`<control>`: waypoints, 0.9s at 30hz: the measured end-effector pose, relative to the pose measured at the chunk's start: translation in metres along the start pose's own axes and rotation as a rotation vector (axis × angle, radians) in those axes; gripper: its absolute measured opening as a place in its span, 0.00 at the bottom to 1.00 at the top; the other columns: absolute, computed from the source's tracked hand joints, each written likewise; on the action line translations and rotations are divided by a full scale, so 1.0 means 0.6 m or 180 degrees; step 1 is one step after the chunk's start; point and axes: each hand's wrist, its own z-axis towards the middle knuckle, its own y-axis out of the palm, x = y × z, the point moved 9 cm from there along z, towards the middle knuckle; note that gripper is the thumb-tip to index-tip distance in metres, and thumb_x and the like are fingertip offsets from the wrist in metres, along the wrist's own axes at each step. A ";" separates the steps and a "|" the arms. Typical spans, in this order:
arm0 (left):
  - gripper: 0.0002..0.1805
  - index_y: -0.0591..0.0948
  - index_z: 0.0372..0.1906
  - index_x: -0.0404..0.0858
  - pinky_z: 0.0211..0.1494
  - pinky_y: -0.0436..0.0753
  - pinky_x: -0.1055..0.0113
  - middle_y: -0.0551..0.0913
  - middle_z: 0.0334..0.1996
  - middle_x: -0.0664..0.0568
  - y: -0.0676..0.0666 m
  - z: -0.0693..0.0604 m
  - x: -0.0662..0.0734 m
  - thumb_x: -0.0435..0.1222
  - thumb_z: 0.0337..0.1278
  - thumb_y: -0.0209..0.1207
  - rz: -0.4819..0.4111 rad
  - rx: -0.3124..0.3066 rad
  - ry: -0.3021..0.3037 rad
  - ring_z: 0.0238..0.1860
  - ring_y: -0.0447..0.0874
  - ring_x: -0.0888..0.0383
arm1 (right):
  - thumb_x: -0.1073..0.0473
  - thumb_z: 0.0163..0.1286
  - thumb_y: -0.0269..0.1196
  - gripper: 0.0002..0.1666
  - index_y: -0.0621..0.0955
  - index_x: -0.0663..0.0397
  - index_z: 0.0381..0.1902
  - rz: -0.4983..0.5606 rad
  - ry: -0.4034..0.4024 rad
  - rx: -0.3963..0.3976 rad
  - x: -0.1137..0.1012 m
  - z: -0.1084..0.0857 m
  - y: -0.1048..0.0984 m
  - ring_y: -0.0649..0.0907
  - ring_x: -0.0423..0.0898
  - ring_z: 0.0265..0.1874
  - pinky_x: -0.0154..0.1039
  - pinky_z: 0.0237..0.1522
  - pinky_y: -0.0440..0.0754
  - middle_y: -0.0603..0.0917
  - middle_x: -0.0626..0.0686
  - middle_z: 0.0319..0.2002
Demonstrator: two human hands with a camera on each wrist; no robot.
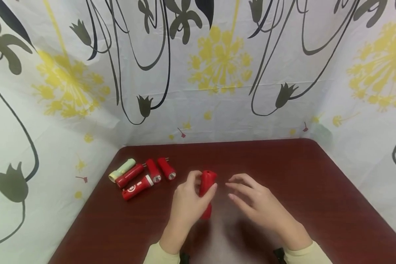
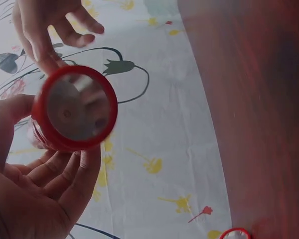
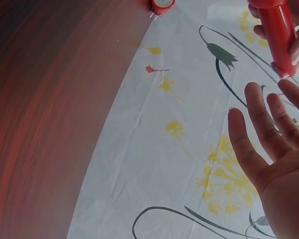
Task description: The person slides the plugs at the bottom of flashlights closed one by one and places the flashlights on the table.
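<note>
A red flashlight [image 1: 207,183] stands upright in the grip of my left hand [image 1: 187,200], thumb on one side and fingers on the other. Its round lens with a red rim [image 2: 79,107] faces the camera in the left wrist view. To the right of it, my right hand [image 1: 259,203] hovers apart with its fingers loosely spread and nothing in them. The right wrist view shows that hand's palm [image 3: 294,184] below the held flashlight [image 3: 279,37].
At the table's far left lie a pale green flashlight [image 1: 122,170] and several red ones, including one with a white head [image 1: 137,187] and one with plug prongs [image 1: 167,168]. A patterned cloth [image 1: 217,110] hangs behind the dark red-brown table [image 1: 316,190].
</note>
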 end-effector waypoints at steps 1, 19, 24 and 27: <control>0.31 0.78 0.63 0.45 0.43 0.91 0.65 0.93 0.44 0.53 0.002 0.007 -0.002 0.55 0.60 0.72 0.0065 -0.0010 -0.0010 0.35 0.91 0.61 | 0.63 0.65 0.75 0.23 0.88 0.44 0.57 -0.0022 0.0022 -0.0001 0.001 -0.001 -0.001 0.85 0.37 0.43 0.23 0.44 0.81 0.83 0.44 0.56; 0.33 0.78 0.60 0.32 0.49 0.92 0.47 0.90 0.43 0.38 0.061 0.276 -0.169 0.54 0.65 0.69 0.1492 -0.0275 -0.0452 0.42 0.92 0.40 | 0.58 0.70 0.73 0.17 0.87 0.39 0.55 -0.0171 0.0167 -0.0302 0.021 -0.020 0.014 0.84 0.31 0.41 0.22 0.44 0.78 0.81 0.38 0.58; 0.22 0.82 0.48 0.33 0.47 0.91 0.47 0.90 0.39 0.40 0.088 0.318 -0.211 0.49 0.67 0.69 0.1504 -0.0593 -0.0561 0.42 0.92 0.42 | 0.58 0.70 0.73 0.17 0.87 0.37 0.55 -0.0191 0.0226 -0.0321 0.028 -0.024 0.014 0.85 0.31 0.43 0.24 0.45 0.80 0.81 0.37 0.58; 0.19 0.85 0.44 0.34 0.49 0.90 0.45 0.90 0.42 0.40 0.101 0.331 -0.234 0.47 0.66 0.70 0.1612 -0.0732 -0.0631 0.44 0.91 0.41 | 0.58 0.70 0.73 0.17 0.87 0.37 0.55 -0.0197 0.0247 -0.0321 0.031 -0.026 0.014 0.86 0.34 0.44 0.25 0.46 0.81 0.82 0.37 0.58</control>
